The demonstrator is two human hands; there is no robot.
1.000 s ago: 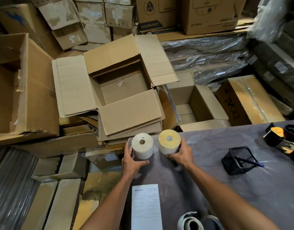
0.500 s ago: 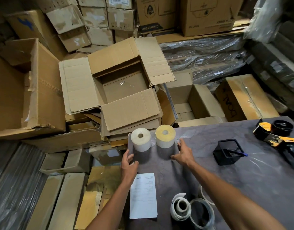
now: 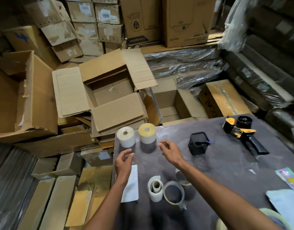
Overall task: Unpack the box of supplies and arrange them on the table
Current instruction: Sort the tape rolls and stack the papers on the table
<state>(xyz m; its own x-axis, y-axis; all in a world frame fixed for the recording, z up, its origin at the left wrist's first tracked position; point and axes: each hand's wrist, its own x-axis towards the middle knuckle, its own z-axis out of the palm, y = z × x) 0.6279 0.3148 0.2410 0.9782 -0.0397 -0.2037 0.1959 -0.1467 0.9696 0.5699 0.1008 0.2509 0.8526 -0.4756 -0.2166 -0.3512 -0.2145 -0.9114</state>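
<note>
Two label rolls stand upright side by side at the far left corner of the dark table (image 3: 225, 163): a white roll (image 3: 126, 136) and a yellow-topped roll (image 3: 147, 133). My left hand (image 3: 123, 161) hovers just below the white roll, fingers loosely curled, holding nothing. My right hand (image 3: 171, 151) hovers to the right of the yellow-topped roll, fingers relaxed and empty. The open cardboard box (image 3: 106, 95) sits beyond the table's corner, flaps spread, its inside bare.
A white paper sheet (image 3: 132, 186) lies under my left forearm. A partly unrolled white roll (image 3: 155, 188) and clear tape rings (image 3: 173, 192) sit near me. A black mesh holder (image 3: 198, 143) and a yellow-black tape dispenser (image 3: 242, 131) are farther right. Stacked cartons surround the table.
Both hands let go of the two rolls and drew back toward me. The rolls stay standing at the table corner. The camera view has tilted back.
</note>
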